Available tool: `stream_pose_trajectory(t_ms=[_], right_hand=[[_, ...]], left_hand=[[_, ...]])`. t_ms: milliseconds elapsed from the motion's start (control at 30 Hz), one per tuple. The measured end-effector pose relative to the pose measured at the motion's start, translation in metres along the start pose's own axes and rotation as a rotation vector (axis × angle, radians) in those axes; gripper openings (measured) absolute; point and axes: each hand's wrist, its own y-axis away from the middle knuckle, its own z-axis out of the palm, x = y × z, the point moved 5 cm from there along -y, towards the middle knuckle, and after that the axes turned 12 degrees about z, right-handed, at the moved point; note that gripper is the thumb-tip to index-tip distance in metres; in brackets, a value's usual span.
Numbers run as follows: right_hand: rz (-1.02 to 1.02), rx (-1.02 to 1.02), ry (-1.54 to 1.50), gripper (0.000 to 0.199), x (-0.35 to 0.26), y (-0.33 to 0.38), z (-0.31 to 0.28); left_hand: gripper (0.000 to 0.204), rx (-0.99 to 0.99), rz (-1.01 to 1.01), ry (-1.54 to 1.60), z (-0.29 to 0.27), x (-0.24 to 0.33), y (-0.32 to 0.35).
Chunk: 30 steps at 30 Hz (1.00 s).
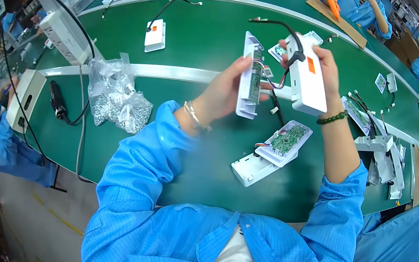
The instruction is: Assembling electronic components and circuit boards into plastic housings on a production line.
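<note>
My left hand (223,90) grips a white plastic housing half (246,107), turned on edge so the green circuit board (255,78) inside it shows. In my right hand (326,73) is the other housing half, a white cover (309,89) with an orange label and a black cable (294,33) coming out of its upper end. Thin coloured wires (282,82) run between the two halves, which are held apart above the table. Below them on the green table lies an opened unit: a white shell with a circuit board (288,139) rests partly on its white cover (252,169).
Clear plastic bags of small metal parts (121,98) lie left, near a black-handled tool (58,101) and a white box (25,100). More white housings (383,158) and boards are piled right. Beyond the metal rail (174,74) sits a closed white unit (155,36). Other people in blue work around.
</note>
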Motion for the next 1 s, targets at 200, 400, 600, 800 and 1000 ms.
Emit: stream_pose_trajectory(t_ms=[200,400,600,800,1000], right_hand=[[-0.267,0.143,0.209,0.04,0.013,-0.01,-0.007],[-0.213,0.0,-0.016,0.043,0.02,-0.017,-0.003],[-0.196,0.613,1.187,0.041,0.0,0.006,0.005],[-0.246,0.337,0.979,0.059,0.011,0.033,0.03],[-0.309,0.321,0.633,0.071,0.022,0.026,0.029]], left_hand=[[0.054,-0.033,0.085,-0.111,0.018,-0.015,-0.006],[0.066,-0.052,0.102,-0.063,0.031,-0.016,-0.007],[0.068,-0.017,0.187,-0.121,0.022,-0.012,-0.007],[0.073,-0.028,0.421,-0.374,0.018,-0.001,-0.015],[0.062,0.028,0.459,-0.413,0.027,0.003,-0.017]])
